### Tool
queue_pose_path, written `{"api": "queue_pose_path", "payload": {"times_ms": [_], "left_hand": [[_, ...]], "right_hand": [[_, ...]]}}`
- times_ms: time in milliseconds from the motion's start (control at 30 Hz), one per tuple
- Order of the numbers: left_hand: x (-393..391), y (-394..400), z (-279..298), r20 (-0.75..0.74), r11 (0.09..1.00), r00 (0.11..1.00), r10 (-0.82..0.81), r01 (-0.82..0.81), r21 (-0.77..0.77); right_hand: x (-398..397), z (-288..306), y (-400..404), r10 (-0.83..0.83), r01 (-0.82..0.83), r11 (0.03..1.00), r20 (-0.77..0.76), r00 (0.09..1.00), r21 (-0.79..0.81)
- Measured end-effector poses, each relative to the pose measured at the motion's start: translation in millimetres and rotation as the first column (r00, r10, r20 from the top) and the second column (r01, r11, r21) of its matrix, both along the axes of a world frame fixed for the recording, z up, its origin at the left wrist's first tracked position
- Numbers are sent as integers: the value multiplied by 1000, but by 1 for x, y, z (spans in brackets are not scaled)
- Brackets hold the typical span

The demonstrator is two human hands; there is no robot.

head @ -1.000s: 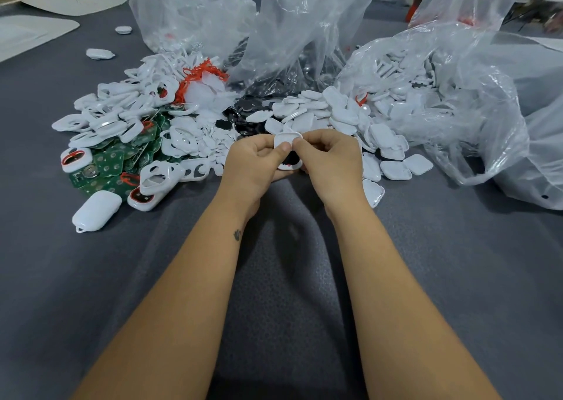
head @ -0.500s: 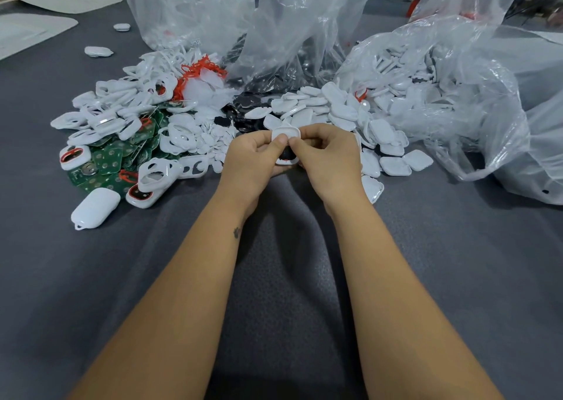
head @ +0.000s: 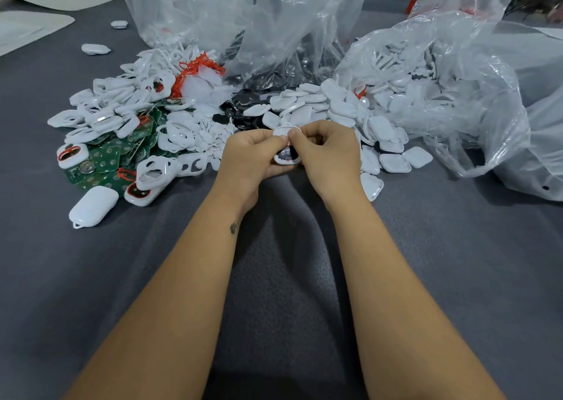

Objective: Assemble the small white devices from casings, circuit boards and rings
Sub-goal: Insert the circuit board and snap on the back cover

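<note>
From the head camera, the left hand [head: 253, 155] and right hand [head: 327, 152] both pinch one small white case [head: 286, 145] above the middle of the table [head: 91, 277]. It looks light, hard and a bit slippery. Its thin side edges seem best to hold.

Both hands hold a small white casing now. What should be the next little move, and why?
Probably press the thumbs together to snap it shut: left hand and right hand pinch the white casing, and its dark inside shows between the thumbs.
</note>
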State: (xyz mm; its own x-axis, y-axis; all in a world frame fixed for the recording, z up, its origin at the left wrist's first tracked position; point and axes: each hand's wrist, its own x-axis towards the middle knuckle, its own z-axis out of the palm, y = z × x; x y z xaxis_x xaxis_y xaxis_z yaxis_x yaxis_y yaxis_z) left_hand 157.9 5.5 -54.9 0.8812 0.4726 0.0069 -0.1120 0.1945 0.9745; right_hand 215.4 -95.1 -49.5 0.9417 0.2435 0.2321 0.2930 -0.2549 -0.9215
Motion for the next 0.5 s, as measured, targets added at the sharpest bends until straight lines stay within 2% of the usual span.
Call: {"api": "queue_pose_path", "payload": {"times_ms": [367,500], "left_hand": [[0,2,-1,-7,999,1000,5,-4,36],[1,2,-1,-3,996,996,89,-89,-10]], "right_hand": [[-3,2,-1,7,-7,1000,15,1000,-14],[-8,3,1,14,-16,999,29,999,51]]}}
